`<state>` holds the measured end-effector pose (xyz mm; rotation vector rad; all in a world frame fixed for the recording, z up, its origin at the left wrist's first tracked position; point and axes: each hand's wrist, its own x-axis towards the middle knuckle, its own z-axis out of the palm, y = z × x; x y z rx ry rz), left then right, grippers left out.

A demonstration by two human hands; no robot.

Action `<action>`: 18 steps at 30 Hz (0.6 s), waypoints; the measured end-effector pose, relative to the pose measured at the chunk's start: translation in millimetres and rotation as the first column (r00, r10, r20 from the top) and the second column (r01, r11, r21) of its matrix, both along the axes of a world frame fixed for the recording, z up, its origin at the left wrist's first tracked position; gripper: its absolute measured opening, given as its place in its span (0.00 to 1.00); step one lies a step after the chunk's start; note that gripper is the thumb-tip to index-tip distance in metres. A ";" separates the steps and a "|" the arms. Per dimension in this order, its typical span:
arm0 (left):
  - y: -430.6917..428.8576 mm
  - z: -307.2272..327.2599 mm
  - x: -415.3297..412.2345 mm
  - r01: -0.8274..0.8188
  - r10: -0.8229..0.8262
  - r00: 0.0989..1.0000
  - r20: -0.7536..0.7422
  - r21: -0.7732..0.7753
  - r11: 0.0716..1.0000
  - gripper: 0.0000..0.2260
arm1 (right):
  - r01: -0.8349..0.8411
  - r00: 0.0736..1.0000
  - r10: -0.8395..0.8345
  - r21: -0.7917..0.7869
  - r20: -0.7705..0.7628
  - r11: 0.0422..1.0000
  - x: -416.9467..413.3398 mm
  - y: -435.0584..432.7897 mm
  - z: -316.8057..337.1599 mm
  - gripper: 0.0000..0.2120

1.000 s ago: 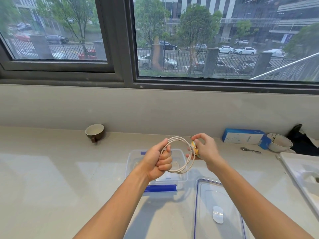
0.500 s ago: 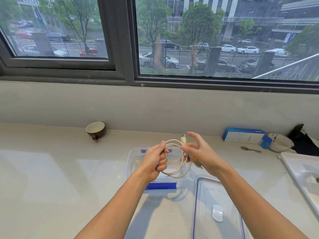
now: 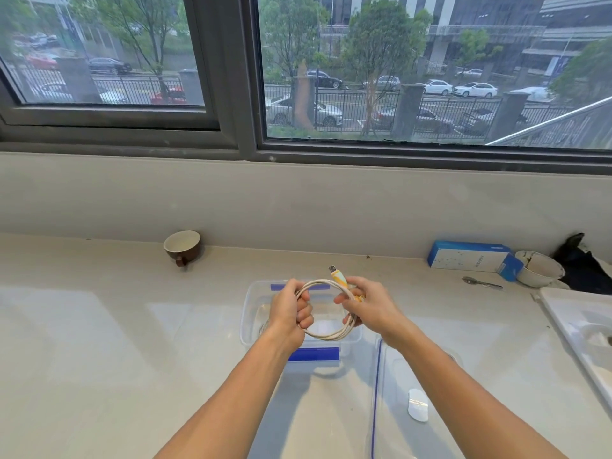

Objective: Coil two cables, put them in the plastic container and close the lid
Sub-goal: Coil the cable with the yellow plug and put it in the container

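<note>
Both hands are up above the tabletop (image 3: 99, 326), holding one white cable (image 3: 326, 336) wound into a loop. The left hand (image 3: 291, 314) is curled tight around the left side of the loop. The right hand (image 3: 367, 306) pinches the right side, fingers bent close, and the cable's yellow plug (image 3: 337, 276) sticks up just past its fingertips.

Right under the hands sits the clear plastic container (image 3: 246, 313), open, with blue clips. I cannot tell if another cable is already inside. The lid (image 3: 397, 359) lies flat just under the right arm, beside the container.

This looks like the coiling step, nearly done for this cable. Next, I think the loop must go down into the container without springing open, so both hands should keep it snug until it sits inside. After that, the lid goes on.
</note>
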<state>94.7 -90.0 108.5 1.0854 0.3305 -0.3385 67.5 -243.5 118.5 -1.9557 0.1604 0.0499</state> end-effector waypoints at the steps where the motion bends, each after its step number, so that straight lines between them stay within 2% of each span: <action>1: 2.4 -1.8 1.8 0.013 -0.014 1.000 0.022 0.046 0.999 0.12 | 0.012 1.000 -0.012 0.033 -0.019 0.999 0.9 -0.2 -1.8 0.17; 4: 12.7 -4.4 10.1 0.076 -0.126 0.974 0.189 0.253 0.964 0.10 | 0.071 0.994 -0.063 0.095 -0.089 0.993 6.6 -2.4 -5.9 0.19; 6: 20.9 -5.8 15.1 0.104 -0.211 0.945 0.250 0.382 0.918 0.10 | 0.103 0.988 -0.087 0.118 -0.131 0.988 11.6 -2.6 -8.1 0.20; 9: 31.7 -13.6 21.4 0.147 -0.283 0.927 0.246 0.456 0.878 0.09 | 0.146 0.979 -0.120 0.156 -0.166 0.977 19.4 1.3 -11.0 0.20; 12: 40.9 -24.6 28.5 0.146 -0.288 0.932 0.219 0.499 0.854 0.06 | 0.155 0.973 -0.111 0.219 -0.202 0.963 27.7 7.6 -15.7 0.18; 15: 49.4 -32.4 38.8 0.106 -0.274 0.940 0.202 0.593 0.798 0.02 | 0.154 0.963 -0.104 0.191 -0.247 0.969 36.1 13.9 -25.6 0.14; 18: 54.8 -41.4 52.1 0.113 -0.308 0.933 0.189 0.657 0.745 0.03 | 0.184 0.949 -0.137 0.143 -0.285 0.973 46.2 20.1 -40.7 0.14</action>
